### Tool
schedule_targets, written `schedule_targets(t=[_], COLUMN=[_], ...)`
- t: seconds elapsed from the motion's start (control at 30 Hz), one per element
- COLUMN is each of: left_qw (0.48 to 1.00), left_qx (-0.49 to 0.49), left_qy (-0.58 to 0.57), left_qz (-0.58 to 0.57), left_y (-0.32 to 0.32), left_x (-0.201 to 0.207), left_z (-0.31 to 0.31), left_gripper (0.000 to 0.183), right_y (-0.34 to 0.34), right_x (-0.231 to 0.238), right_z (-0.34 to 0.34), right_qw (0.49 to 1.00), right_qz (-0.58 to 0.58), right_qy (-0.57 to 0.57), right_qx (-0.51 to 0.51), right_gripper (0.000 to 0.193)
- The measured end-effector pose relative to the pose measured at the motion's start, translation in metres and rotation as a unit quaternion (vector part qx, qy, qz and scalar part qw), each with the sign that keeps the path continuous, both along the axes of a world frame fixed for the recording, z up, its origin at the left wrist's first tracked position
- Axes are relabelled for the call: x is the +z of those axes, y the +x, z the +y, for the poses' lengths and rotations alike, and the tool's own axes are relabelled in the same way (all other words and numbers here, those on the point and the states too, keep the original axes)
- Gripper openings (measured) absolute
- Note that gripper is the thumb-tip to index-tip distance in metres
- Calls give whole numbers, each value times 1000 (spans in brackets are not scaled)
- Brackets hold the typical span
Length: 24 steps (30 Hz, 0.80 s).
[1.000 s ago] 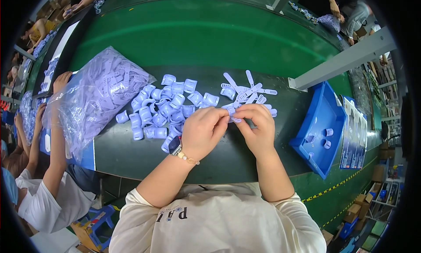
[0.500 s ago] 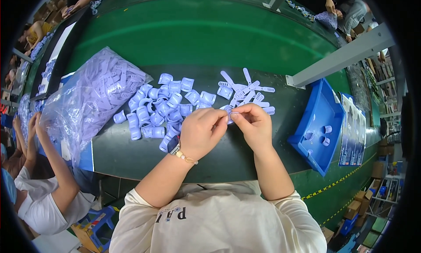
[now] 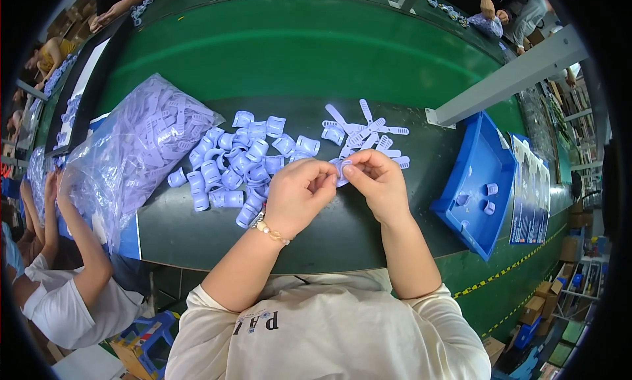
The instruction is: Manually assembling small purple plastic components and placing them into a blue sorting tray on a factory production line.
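Note:
Above the near part of the dark table, my two hands meet at a small lavender plastic piece [image 3: 342,172]. My left hand [image 3: 295,194] is closed on its left side with the fingers curled in. On the other side my right hand [image 3: 382,184] pinches it between thumb and forefinger. The fingers cover most of the piece, so its full shape is hidden. Left of my hands lies a heap of curved lavender plastic buckles [image 3: 240,161]. Just beyond my right hand, flat slotted lavender straps [image 3: 368,139] lie fanned out, with one curved buckle [image 3: 333,135] beside them.
A clear bag [image 3: 148,126] full of slotted straps leans at the left. To the right, a blue tray [image 3: 453,209] holds a few small lavender pieces, beside printed sheets [image 3: 530,192]. A grey metal post [image 3: 507,77] rises behind the tray. A co-worker [image 3: 79,281] sits at the left.
My hands have shifted very slightly at the piece, still gripping it from both sides. The whole view has moved a little; the heap, straps and tray look the same.

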<state>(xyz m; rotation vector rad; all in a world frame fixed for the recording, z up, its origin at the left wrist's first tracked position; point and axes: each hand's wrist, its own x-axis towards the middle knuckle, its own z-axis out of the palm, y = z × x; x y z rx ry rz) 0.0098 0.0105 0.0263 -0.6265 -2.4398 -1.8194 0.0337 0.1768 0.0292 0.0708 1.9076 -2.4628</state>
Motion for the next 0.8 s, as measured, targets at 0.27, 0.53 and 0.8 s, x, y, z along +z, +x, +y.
schedule_targets(t=[0.27,0.53,0.8], left_qw=[999,998,963], left_qx=[1,17,-30], left_qy=[-33,-1,143], left_qz=[-11,-53,-225], left_y=[0,-1,0], left_x=[2,0,-8], left_z=[-1,-1,-1], left_gripper=[10,12,10], right_y=[3,3,2], right_x=[1,-3,-5], right_z=[-6,-9,-9], right_qw=[999,992,989], right_qz=[32,23,26], right_qy=[7,103,124], right_qx=[-31,-70,-78], right_gripper=[9,7,7])
